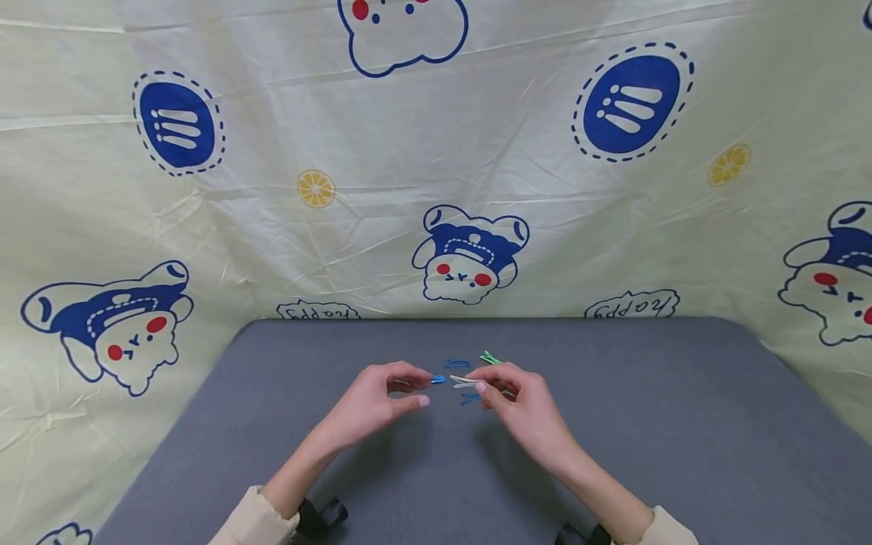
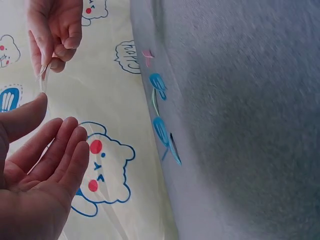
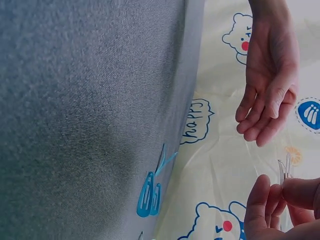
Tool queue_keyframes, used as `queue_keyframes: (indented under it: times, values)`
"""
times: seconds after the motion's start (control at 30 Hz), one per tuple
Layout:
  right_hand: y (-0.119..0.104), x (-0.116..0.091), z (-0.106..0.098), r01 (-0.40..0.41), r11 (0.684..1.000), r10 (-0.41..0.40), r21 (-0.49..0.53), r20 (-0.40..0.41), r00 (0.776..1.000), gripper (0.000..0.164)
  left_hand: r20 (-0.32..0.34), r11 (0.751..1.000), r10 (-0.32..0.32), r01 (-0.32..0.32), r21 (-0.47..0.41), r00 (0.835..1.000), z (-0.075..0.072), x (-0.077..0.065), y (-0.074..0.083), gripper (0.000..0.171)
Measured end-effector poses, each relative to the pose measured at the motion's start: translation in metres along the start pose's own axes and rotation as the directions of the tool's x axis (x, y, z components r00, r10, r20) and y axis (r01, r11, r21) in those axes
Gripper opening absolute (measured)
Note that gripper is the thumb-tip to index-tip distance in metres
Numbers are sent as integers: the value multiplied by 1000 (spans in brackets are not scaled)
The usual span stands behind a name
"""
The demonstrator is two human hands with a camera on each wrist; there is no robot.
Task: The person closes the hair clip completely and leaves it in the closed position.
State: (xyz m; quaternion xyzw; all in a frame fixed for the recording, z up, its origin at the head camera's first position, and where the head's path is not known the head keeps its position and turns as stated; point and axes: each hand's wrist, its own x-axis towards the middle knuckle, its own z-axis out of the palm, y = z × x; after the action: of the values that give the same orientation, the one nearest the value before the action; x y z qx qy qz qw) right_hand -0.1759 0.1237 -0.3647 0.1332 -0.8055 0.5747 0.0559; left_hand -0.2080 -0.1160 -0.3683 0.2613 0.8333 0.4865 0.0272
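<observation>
My right hand (image 1: 527, 405) pinches a whitish snap hair clip (image 1: 463, 381) between thumb and fingers, above the grey table. Its two arms are spread apart and point toward my left hand (image 1: 375, 397). That left hand holds nothing, its fingers loosely extended and the thumb apart from them. A blue hair clip (image 1: 438, 379) shows just beyond its fingertips in the head view. Another blue hair clip (image 1: 468, 397) lies near my right fingers, partly hidden by them. In the right wrist view, blue hair clips (image 3: 145, 195) lie on the cloth.
Farther back on the grey table (image 1: 647, 424) lie a dark blue clip (image 1: 457, 363) and a green clip (image 1: 490, 357). A pink clip (image 2: 148, 57) appears in the left wrist view. A printed pale curtain (image 1: 381, 250) hangs behind the table's far edge.
</observation>
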Motion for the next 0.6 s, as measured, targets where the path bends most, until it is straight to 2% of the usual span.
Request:
queue_keyframes:
  times: [0.3, 0.6]
  values:
    - [-9, -17, -6, -62, 998, 62, -14, -9, 998, 15, 0, 1000, -1, 1, -19, 1000, 5, -11, 13, 25]
    - [-9, -34, -9, -25, 1000, 25, 6, -31, 999, 12, -11, 999, 4, -5, -49, 1000, 15, -22, 22, 25]
